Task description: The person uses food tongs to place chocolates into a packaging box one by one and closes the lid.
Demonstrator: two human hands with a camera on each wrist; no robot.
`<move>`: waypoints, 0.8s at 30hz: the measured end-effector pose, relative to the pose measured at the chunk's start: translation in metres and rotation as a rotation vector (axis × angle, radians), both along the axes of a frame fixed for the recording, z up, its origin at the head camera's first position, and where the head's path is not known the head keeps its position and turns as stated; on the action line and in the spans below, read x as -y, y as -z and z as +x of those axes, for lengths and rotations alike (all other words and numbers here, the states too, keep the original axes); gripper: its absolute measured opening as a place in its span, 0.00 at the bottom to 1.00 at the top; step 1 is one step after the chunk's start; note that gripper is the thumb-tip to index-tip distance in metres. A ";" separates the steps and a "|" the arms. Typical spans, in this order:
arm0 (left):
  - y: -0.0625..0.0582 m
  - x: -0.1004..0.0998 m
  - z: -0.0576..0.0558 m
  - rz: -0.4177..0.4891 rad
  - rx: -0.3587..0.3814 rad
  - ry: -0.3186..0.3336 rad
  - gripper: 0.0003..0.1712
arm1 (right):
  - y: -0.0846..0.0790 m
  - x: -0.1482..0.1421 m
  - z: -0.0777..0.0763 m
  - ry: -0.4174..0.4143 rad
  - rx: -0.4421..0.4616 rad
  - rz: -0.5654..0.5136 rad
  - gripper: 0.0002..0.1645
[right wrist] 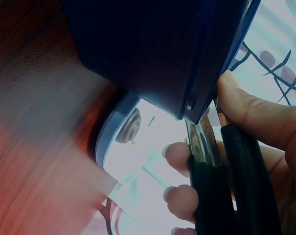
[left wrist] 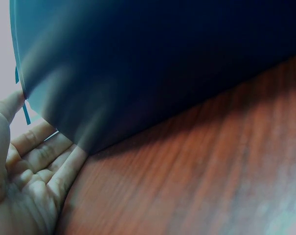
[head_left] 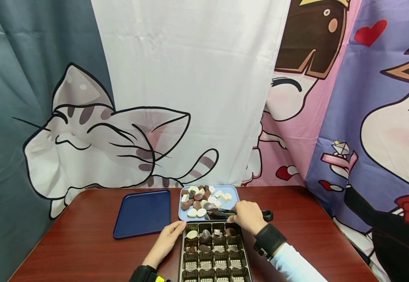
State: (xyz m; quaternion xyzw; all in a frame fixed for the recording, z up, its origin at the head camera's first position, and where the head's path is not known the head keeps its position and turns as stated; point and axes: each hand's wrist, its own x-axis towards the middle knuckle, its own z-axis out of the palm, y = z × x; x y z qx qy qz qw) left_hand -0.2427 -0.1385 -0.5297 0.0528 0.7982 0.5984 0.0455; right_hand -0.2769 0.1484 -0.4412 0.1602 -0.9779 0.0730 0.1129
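Left hand (head_left: 167, 239): was spread, fingers nearly straight, thumb apart.
Right hand (head_left: 249, 217): was closer to the far edge of the table (head_left: 299, 223), fingers bent in a grip.
Right arm (head_left: 294, 263): slanted in, wearing a light blue sleeve.

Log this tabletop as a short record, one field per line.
Box: dark, compartmented; four filled pockets in the far row, two in the next
Light-blue tray: just beyond the box, bearing brown and white pieces
Navy tray: left of the light-blue tray
Left grip: touching the box's far left corner
Right grip: holding black-handled tongs; tip contents unclear
Table: reddish-brown
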 end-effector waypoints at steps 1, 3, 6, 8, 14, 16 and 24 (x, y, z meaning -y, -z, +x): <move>0.000 0.000 0.000 0.001 -0.001 -0.001 0.27 | 0.000 0.000 0.001 0.000 0.002 -0.005 0.35; 0.000 -0.001 0.001 0.007 0.001 -0.008 0.26 | -0.001 -0.001 0.002 0.002 0.010 -0.013 0.34; 0.000 -0.001 0.000 0.006 0.001 -0.011 0.26 | -0.002 -0.002 0.003 0.003 0.017 -0.022 0.32; 0.000 -0.001 0.001 0.004 0.006 -0.013 0.26 | -0.003 -0.004 0.003 0.005 0.025 -0.022 0.30; 0.000 -0.001 0.000 -0.002 0.008 -0.012 0.25 | -0.004 -0.009 0.001 0.012 -0.001 -0.019 0.18; -0.001 -0.001 0.001 -0.005 0.001 -0.011 0.26 | -0.007 -0.012 0.001 0.021 -0.005 -0.026 0.16; -0.003 -0.001 0.001 -0.003 0.005 -0.007 0.26 | -0.021 -0.020 0.001 0.061 0.007 -0.068 0.14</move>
